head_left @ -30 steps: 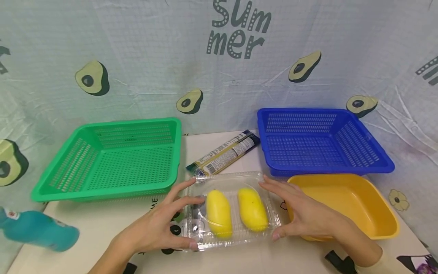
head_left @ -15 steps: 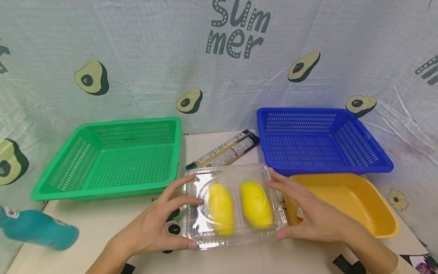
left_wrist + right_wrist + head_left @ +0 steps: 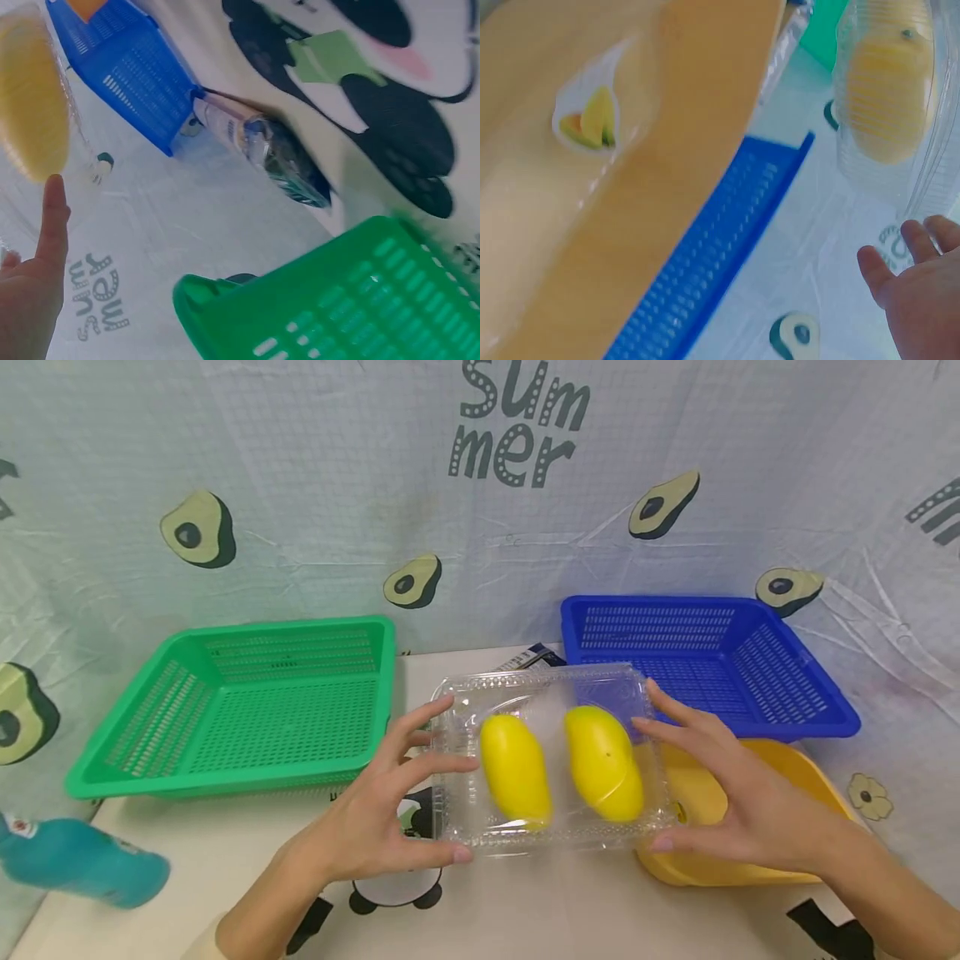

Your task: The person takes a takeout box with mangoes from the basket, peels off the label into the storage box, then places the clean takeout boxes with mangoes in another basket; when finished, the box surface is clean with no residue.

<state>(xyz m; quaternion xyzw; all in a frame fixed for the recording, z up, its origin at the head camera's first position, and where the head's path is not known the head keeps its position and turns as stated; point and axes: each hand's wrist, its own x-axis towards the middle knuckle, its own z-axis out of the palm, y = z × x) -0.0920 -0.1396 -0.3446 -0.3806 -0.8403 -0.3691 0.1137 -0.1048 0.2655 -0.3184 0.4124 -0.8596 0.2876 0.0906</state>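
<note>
A clear plastic clamshell box with two yellow mangoes inside is held up off the table between both hands. My left hand grips its left side, thumb at the near edge and fingers spread along the side. On the opposite side my right hand holds it the same way, thumb low and fingertips at the far corner. One mango shows through the plastic in the left wrist view. From the right wrist, the ridged side of the clamshell box appears just beyond the fingertips of the right hand.
A green basket stands at left, with a teal bottle lying before it. At back right is a blue basket; a yellow tub sits in front of it, partly behind the right hand. The clamshell box partly covers a long packet.
Both hands have raised the clamshell box and carried it away from me and to the right. It now overlaps the packet and the blue basket's corner.
</note>
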